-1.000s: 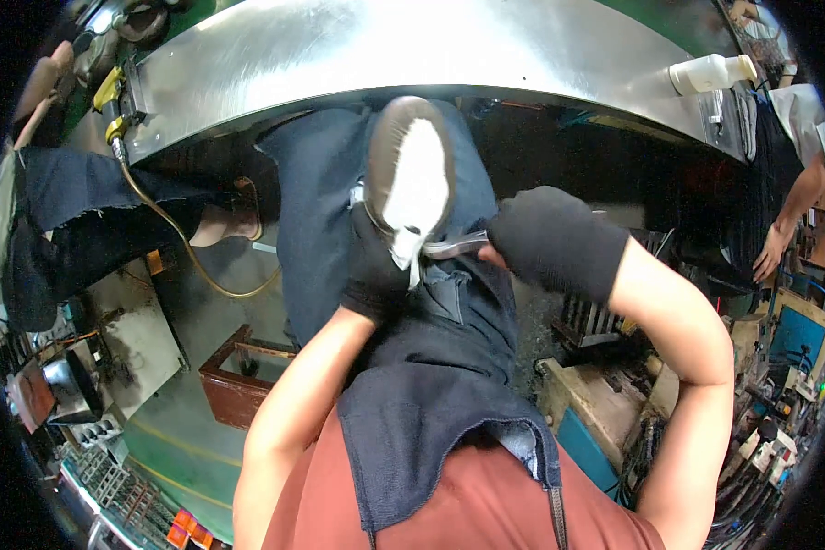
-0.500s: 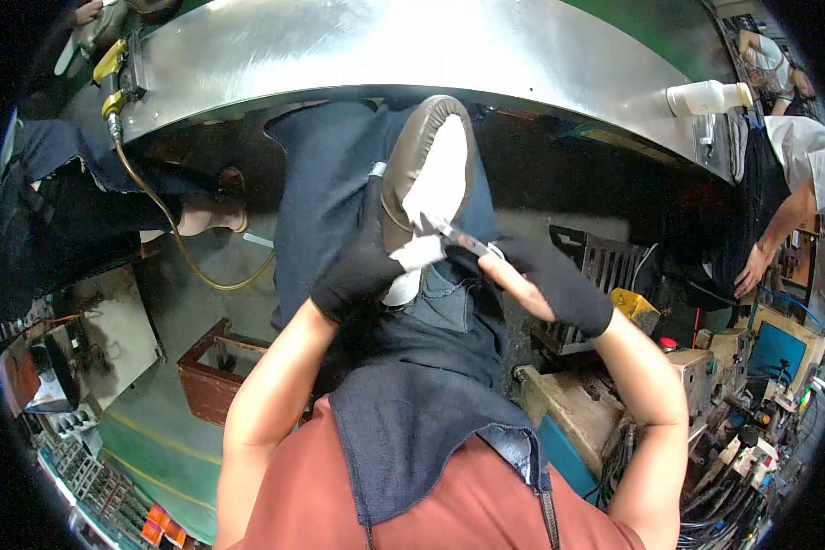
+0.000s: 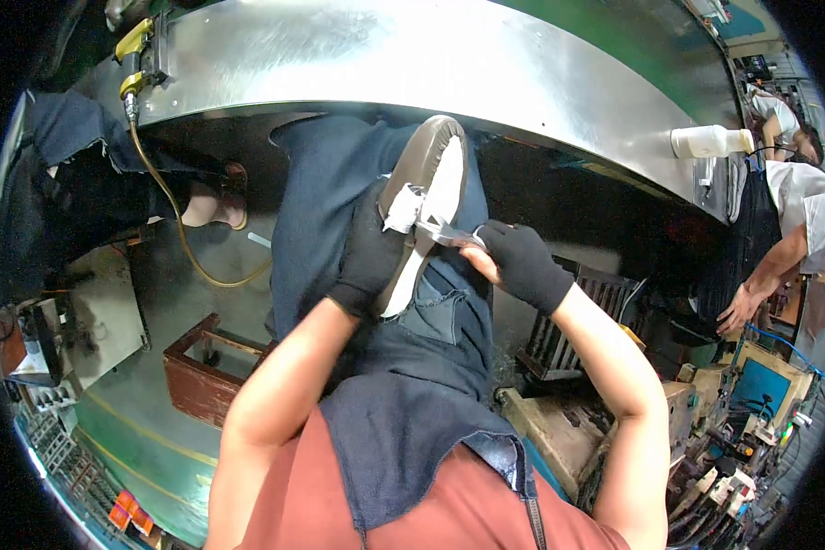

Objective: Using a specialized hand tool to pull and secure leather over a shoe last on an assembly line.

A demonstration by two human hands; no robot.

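Note:
A brown shoe upper (image 3: 416,160), its edge gathered over a white sole-side bottom (image 3: 444,188), rests bottom-up over my lap with its toe pointing away. My left hand (image 3: 372,243), in a black fingerless glove with white wrapping on the fingers, grips the shoe's left side near its middle. In my right hand (image 3: 525,264), also black-gloved, are metal pincers (image 3: 447,236). Their jaws meet the shoe's waist, close to my left fingers. Whether the jaws pinch any material is too small to tell.
Ahead runs a metal bench (image 3: 357,55) with a yellow-and-black air tool (image 3: 132,57) and a white bottle (image 3: 710,141). A hose (image 3: 160,183) hangs at left. A wooden stool frame (image 3: 202,376) and a slatted stool (image 3: 577,312) flank me. Co-workers sit on both sides.
My right hand has turned and moved slightly left with the pincers. My left fingers have shifted from across the shoe's waist to its left edge. The shoe has tilted a little.

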